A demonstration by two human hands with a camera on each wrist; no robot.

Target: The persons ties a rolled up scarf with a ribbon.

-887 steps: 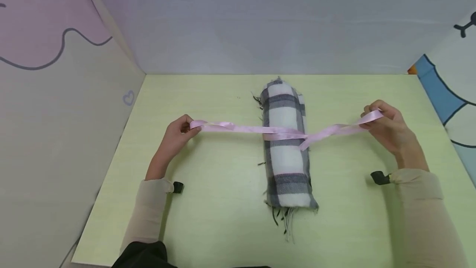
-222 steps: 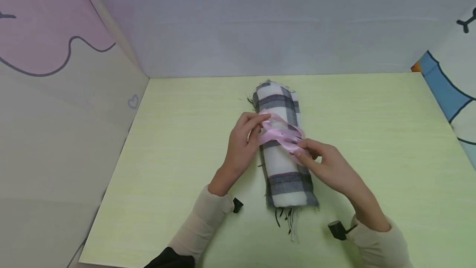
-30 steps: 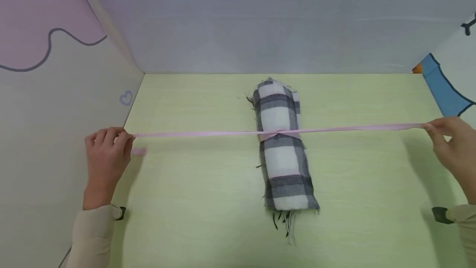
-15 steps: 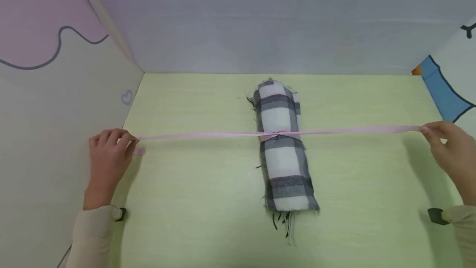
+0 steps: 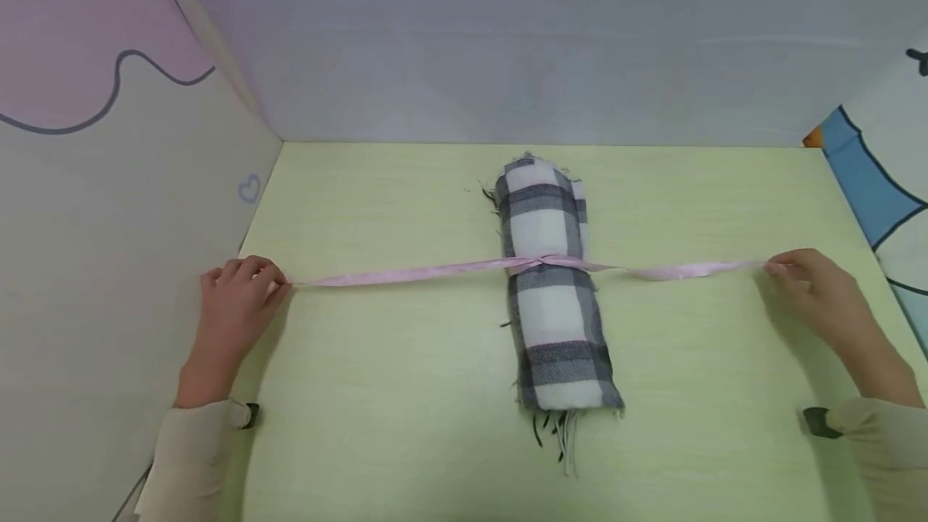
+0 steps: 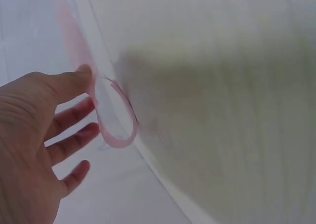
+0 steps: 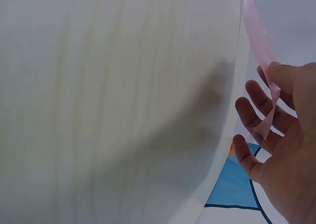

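A rolled plaid scarf [image 5: 547, 312], grey and white with fringe at both ends, lies lengthwise on the table. Round its middle goes a pink ribbon [image 5: 413, 273], crossed in a knot on top, its two ends running out sideways. My left hand [image 5: 235, 312] pinches the left end between thumb and forefinger; in the left wrist view a loose tail of ribbon [image 6: 118, 144] curls below the fingers. At the other side my right hand [image 5: 826, 308] pinches the right end, and a short tip hangs past the thumb in the right wrist view. Both stretches sag slightly.
The pale yellow-green table [image 5: 391, 425] meets a grey-lilac wall [image 5: 544, 47] behind. Painted panels stand at left [image 5: 109, 224] and right [image 5: 899, 184]. A small dark wrist camera sits at each sleeve cuff.
Half a minute ago the ribbon merely crossed the scarf; later both hands worked at its middle. Over the last second the hands have come inward and lower, and the taut ribbon has slackened.
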